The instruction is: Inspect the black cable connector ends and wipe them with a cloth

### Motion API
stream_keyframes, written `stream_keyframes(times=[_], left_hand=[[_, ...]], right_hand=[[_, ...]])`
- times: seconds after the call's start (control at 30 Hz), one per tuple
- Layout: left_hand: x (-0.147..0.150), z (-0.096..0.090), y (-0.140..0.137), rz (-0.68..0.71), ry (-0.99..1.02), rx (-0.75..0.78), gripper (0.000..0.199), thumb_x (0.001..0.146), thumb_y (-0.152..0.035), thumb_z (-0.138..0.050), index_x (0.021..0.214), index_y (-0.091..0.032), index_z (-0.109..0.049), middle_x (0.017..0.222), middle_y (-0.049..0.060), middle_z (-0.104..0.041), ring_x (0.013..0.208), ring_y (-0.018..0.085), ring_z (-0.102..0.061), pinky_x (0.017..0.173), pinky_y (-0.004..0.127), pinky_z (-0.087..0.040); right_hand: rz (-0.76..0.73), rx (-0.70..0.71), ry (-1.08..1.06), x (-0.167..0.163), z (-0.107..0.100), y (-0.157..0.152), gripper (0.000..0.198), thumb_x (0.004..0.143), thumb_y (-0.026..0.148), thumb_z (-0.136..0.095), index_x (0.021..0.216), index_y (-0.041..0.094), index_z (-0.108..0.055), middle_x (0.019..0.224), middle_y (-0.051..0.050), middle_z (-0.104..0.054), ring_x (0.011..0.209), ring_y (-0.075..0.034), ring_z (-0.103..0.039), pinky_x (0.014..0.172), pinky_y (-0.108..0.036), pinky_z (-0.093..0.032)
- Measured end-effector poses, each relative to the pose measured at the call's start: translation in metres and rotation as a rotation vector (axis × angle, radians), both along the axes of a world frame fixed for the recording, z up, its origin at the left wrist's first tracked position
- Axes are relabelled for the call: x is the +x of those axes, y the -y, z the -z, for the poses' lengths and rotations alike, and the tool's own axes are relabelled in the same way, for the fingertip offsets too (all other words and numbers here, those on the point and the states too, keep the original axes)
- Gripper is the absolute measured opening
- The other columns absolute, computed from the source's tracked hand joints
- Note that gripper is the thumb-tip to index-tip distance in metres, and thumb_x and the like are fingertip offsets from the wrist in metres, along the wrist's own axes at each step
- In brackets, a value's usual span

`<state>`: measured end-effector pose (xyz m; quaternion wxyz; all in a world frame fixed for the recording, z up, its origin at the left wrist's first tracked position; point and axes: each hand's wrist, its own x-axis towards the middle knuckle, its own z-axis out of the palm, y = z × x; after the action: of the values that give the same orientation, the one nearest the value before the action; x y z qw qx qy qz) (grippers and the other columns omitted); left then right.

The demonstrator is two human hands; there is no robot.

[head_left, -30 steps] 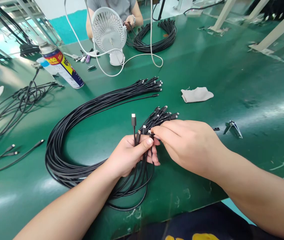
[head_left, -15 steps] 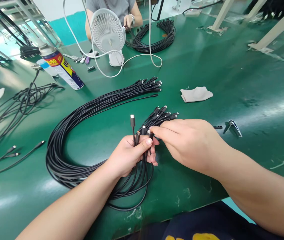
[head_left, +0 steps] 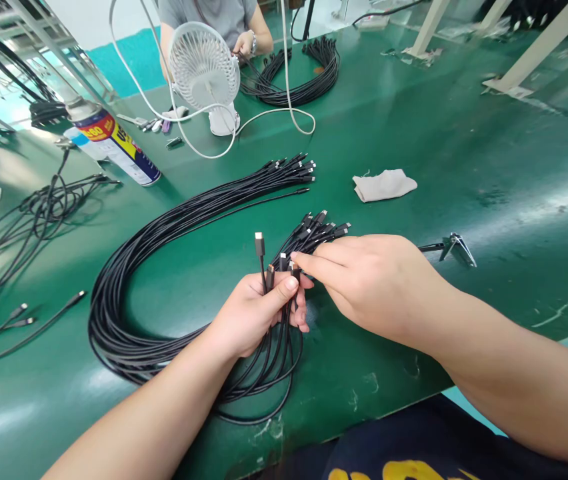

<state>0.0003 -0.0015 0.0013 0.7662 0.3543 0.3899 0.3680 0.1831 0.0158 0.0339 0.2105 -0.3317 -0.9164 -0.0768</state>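
1. Left hand [head_left: 259, 310]: grip closed around black cable ends [head_left: 260, 248], centre of frame
2. Right hand [head_left: 377, 287]: fingertips [head_left: 300, 259] at a connector [head_left: 295, 271]; grip closure cannot be determined
3. Spray can [head_left: 119, 145]: upper left of frame, on counter [head_left: 464, 167]; contents hidden

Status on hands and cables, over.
Left hand gripping black cable ends. Right hand at one held connector. Nail clipper to that hand's right.

Blk cable bundle [head_left: 107, 300] w/ silver-tip plugs [head_left: 260, 246], in U-curve on grn tbl [head_left: 464, 160]
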Motion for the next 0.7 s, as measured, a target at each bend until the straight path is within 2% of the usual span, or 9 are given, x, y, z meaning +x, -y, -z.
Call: stream_keyframes(times=[0.33,0.5,0.6,0.7], left_hand=[[-0.0005,-0.0007,0.0012,-0.004,0.03,-0.011,0.026,0.078,-0.038,-0.072,0.078,-0.012,-0.068,0.062,-0.001,-0.057,0.052,0.011,-0.057,0.053,0.028,-0.056],[0.0002,-0.0007,0.0015,0.008,0.058,-0.013,0.025,0.08,-0.037,-0.07,0.081,-0.013,-0.068,0.065,0.0,-0.057,0.054,0.011,-0.057,0.055,0.03,-0.057],[0.0,0.0001,0.0014,0.012,0.063,-0.011,0.025,0.08,-0.038,-0.07,0.082,-0.013,-0.068,0.066,-0.001,-0.057,0.054,0.011,-0.057,0.054,0.029,-0.056],[-0.0003,0.0008,0.0016,0.022,0.039,0.001,0.026,0.081,-0.039,-0.069,0.08,-0.013,-0.066,0.064,-0.001,-0.058,0.053,0.011,-0.057,0.053,0.027,-0.054]], right_hand=[[-0.001,0.012,0.007,-0.0002,-0.0029,-0.0004,0.031,0.088,0.011,-0.047,0.108,0.013,-0.07,0.083,-0.004,-0.074,0.069,-0.017,-0.066,0.056,-0.03,-0.041],[0.026,-0.045,-0.026,-0.0003,-0.0041,-0.0007,0.027,0.086,0.01,-0.049,0.101,0.013,-0.071,0.084,-0.004,-0.073,0.068,-0.018,-0.066,0.055,-0.03,-0.039],[0.059,-0.199,-0.11,0.0001,-0.0046,-0.004,0.026,0.088,0.011,-0.047,0.097,0.015,-0.071,0.088,-0.004,-0.073,0.073,-0.017,-0.066,0.058,-0.029,-0.04],[0.07,-0.47,-0.239,-0.0004,-0.005,-0.0096,0.022,0.092,0.018,-0.046,0.099,0.018,-0.068,0.091,-0.002,-0.072,0.082,-0.016,-0.065,0.065,-0.026,-0.042]])
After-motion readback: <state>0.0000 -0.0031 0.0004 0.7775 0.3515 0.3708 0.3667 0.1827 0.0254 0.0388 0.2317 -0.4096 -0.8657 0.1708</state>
